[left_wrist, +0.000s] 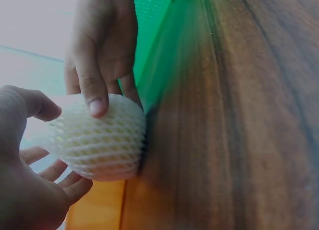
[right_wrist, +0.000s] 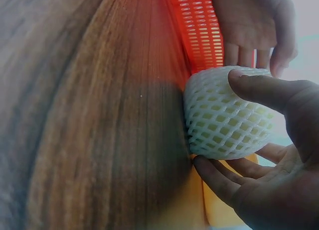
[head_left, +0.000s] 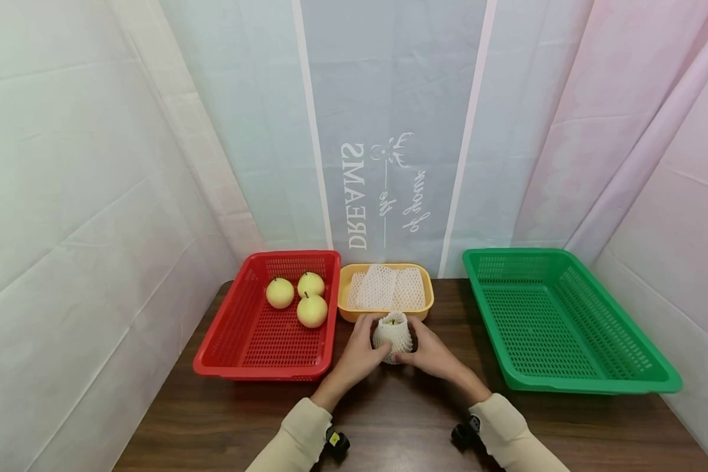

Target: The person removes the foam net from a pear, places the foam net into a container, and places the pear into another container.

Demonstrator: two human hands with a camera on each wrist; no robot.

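A pale round pear in a white foam net (head_left: pixel 393 342) stands on the table at the middle, its stem showing through the net's open top. My left hand (head_left: pixel 361 352) holds it from the left, thumb toward the front. From the right, my right hand (head_left: pixel 432 354) grips it; in the right wrist view its thumb (right_wrist: pixel 261 89) presses the net and its fingers curve beneath. The left wrist view shows the left hand (left_wrist: pixel 30 165) around the net's open end. Behind them, a yellow tray (head_left: pixel 345 288) contains several flat foam nets (head_left: pixel 383 288).
On the left stands a red basket (head_left: pixel 212 357) with 3 bare pears (head_left: pixel 312 311). A green basket (head_left: pixel 557 328) is on the right, with nothing seen inside. Dark wooden table (head_left: pixel 401 419) surface lies in front of the hands; curtains (head_left: pixel 389 78) hang behind.
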